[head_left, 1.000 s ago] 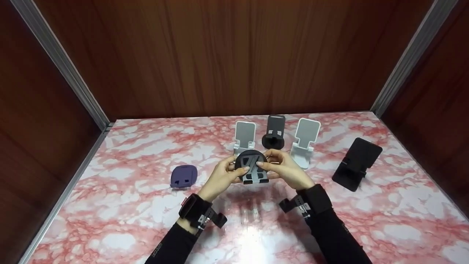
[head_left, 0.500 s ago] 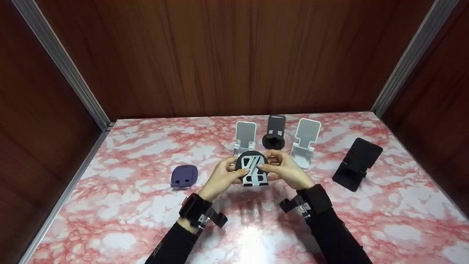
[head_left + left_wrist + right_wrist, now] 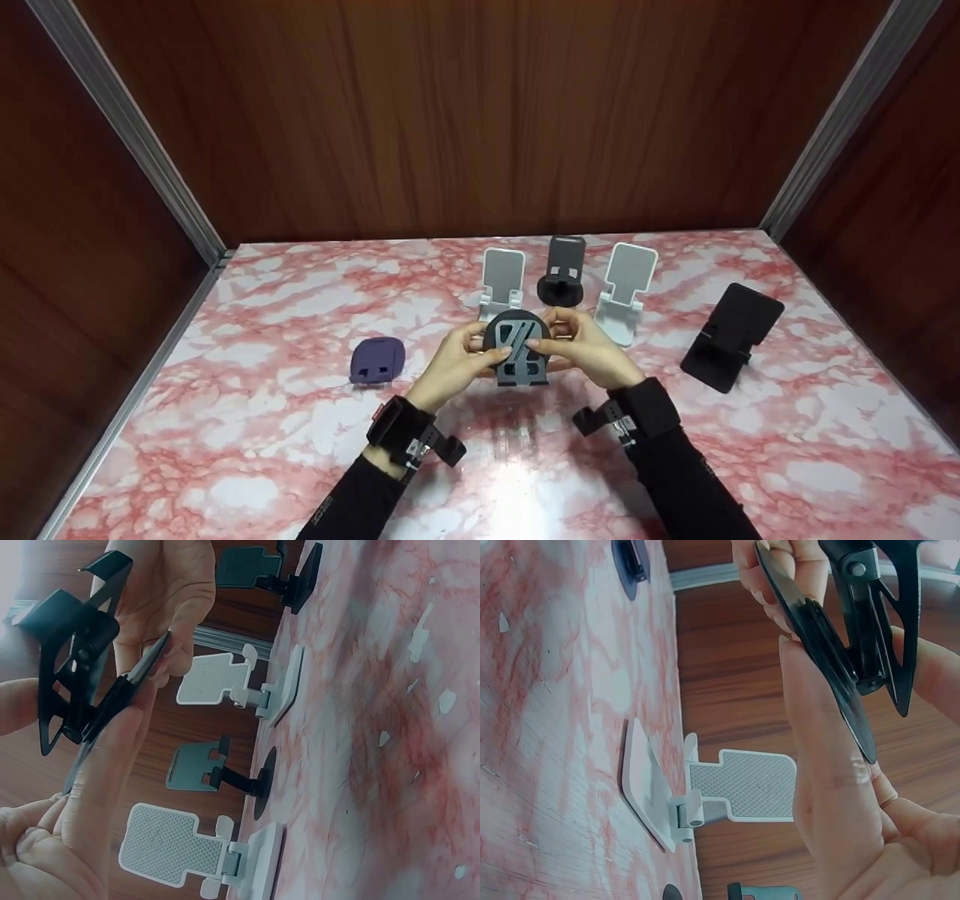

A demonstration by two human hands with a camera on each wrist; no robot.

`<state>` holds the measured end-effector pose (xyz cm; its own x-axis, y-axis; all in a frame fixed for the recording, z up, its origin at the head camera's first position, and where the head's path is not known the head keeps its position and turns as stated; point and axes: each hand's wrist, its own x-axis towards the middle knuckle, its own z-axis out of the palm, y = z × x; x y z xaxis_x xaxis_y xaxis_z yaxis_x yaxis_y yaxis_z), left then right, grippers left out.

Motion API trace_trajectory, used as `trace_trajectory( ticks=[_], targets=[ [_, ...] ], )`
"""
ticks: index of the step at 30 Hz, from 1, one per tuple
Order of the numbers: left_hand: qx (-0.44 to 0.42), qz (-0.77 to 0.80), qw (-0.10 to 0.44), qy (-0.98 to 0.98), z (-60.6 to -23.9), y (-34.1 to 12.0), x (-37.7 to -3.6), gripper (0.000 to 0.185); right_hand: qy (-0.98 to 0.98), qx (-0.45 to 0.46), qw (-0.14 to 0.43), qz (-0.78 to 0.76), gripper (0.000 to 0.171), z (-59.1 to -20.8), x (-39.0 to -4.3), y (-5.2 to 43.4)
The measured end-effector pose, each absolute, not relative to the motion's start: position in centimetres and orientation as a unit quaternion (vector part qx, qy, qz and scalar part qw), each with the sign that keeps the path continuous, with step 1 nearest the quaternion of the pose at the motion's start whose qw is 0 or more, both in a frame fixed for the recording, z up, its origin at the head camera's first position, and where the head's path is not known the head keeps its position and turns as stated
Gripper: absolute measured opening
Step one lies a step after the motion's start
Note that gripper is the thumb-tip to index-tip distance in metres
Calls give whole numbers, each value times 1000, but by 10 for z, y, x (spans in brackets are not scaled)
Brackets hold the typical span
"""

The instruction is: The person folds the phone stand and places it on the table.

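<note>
Above marble table point(image 3: 247, 420): both hands pinch round black stand point(image 3: 516, 346); left hand point(image 3: 454, 361), right hand point(image 3: 588, 351).

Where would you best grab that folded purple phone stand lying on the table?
Probably from above, pinching across its two side edges. The purple stand lies folded flat on the marble table, so its top gives nothing to grip, and it lies apart from the other stands.

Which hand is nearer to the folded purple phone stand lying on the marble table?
Left. The left hand grips the round black phone stand just right of the folded purple phone stand; the right hand holds the black stand's far side, farther away.
</note>
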<state>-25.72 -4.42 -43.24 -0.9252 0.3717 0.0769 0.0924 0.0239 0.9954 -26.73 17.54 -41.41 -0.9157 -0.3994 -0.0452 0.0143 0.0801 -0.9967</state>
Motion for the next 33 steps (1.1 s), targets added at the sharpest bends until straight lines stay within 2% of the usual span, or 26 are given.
trace_trajectory(
  ticks=[33],
  targets=[
    [176,664,79,722,-435,-43,-258,40,724,-141,131,-663,20,-415,-267,174]
  ],
)
